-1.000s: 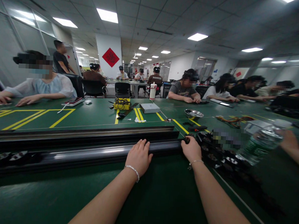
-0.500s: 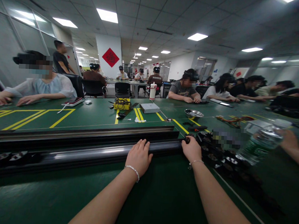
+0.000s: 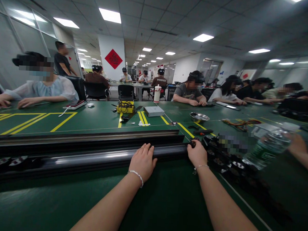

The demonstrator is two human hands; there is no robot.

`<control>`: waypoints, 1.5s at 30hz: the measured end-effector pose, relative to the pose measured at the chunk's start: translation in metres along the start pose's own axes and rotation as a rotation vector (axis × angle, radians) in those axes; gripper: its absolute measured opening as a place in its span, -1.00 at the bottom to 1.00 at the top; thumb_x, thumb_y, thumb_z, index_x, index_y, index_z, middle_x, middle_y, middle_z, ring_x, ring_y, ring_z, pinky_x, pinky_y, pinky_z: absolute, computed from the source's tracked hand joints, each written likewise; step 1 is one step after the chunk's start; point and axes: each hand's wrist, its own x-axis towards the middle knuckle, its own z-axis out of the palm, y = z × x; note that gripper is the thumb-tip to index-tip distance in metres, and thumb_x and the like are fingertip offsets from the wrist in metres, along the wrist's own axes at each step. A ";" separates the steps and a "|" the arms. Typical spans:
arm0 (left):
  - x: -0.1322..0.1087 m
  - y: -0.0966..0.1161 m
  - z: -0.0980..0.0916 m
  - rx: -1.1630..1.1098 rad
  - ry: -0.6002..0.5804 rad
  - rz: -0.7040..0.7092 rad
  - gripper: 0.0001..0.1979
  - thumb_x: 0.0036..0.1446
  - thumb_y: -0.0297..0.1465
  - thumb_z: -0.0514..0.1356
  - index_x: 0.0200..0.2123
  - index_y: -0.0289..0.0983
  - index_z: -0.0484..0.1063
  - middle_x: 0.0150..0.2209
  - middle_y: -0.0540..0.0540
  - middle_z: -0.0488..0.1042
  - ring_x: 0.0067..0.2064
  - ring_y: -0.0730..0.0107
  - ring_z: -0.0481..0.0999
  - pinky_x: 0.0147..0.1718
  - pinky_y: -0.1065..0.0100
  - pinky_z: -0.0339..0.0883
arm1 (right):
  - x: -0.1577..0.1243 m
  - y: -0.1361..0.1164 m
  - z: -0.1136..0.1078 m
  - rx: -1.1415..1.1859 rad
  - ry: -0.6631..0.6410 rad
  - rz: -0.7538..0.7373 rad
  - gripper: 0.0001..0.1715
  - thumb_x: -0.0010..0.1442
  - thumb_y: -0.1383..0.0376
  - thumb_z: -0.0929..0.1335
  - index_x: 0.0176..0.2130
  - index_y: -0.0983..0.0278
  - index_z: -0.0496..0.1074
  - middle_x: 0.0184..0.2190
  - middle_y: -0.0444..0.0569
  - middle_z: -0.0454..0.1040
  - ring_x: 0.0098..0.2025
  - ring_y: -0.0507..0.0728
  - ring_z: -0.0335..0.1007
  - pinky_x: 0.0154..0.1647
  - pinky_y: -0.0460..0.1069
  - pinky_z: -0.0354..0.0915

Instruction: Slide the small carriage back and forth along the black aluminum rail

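A long black rail (image 3: pixel 89 159) with a glossy rounded top lies across the green table. My left hand (image 3: pixel 143 161) grips it from above near its right part, fingers over the top and thumb on the near side. At the rail's right end, my right hand (image 3: pixel 197 154) is closed on a small black end piece (image 3: pixel 193 144), mostly hidden by the fingers. Behind lies a second long dark rail (image 3: pixel 90 139), parallel to the first. Dark parts with shiny patches show at the front rail's left section. Beside my right hand lies a pile of small black parts (image 3: pixel 221 157).
A plastic water bottle (image 3: pixel 268 149) stands at the right, with another person's hand (image 3: pixel 298 147) beside it. Farther back are a metal dish (image 3: pixel 199 117), a grey box (image 3: pixel 154 111), a yellow box of cables (image 3: pixel 126 107) and a white cup (image 3: pixel 157 94). Several people sit around the table.
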 end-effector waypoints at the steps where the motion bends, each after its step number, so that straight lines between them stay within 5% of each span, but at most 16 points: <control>1: 0.000 0.000 0.000 0.001 0.001 -0.001 -0.54 0.10 -0.25 -0.02 0.06 -0.30 0.18 0.11 -0.18 0.22 0.14 0.20 0.13 0.07 0.20 0.05 | 0.000 0.000 0.000 -0.002 -0.002 0.002 -0.57 0.04 0.24 0.22 -0.08 0.33 0.31 -0.14 0.09 0.40 -0.13 0.20 0.32 -0.14 0.03 0.22; 33: 0.000 0.000 0.000 0.018 0.011 0.003 -0.54 0.09 -0.26 0.00 0.05 -0.30 0.19 0.10 -0.18 0.22 0.13 0.22 0.15 0.07 0.21 0.07 | 0.003 0.005 0.000 0.066 0.056 -0.015 -0.56 0.02 0.29 0.24 -0.08 0.37 0.33 -0.15 0.13 0.41 -0.10 0.20 0.31 -0.08 0.03 0.20; 45: -0.001 -0.001 0.002 0.007 0.015 0.000 -0.54 0.09 -0.26 0.00 0.05 -0.29 0.19 0.10 -0.18 0.22 0.14 0.21 0.14 0.07 0.19 0.07 | 0.004 0.011 0.001 0.120 0.077 -0.076 -0.61 0.01 0.31 0.24 -0.12 0.25 0.38 -0.17 0.02 0.42 -0.14 0.17 0.33 -0.09 0.03 0.20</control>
